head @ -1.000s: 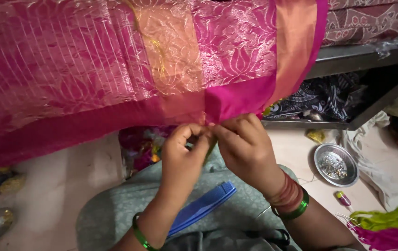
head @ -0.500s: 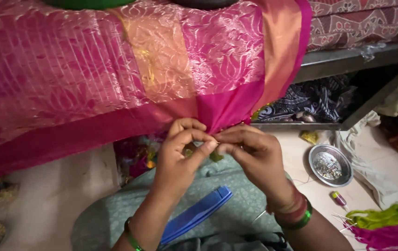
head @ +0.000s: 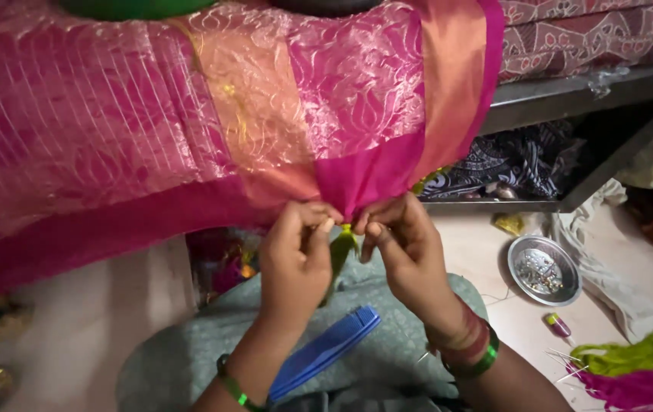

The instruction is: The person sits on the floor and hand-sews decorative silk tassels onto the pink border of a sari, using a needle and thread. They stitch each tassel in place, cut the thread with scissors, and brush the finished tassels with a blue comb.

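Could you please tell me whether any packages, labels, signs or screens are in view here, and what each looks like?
No packages, labels, signs or screens can be made out.
Nearest to a container: a round metal dish on the floor, right of the right hand, holding small shiny bits.
Beside it: a small pink-and-green bottle-like item, lying on the floor; any label is too small to tell.

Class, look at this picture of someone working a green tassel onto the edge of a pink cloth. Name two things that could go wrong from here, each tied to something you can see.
1. Both hands, left hand and right hand, pinch the pink cloth at one spot; a slip might loosen the green tassel.
2. The blue comb lies loose on the lap and could slide off.
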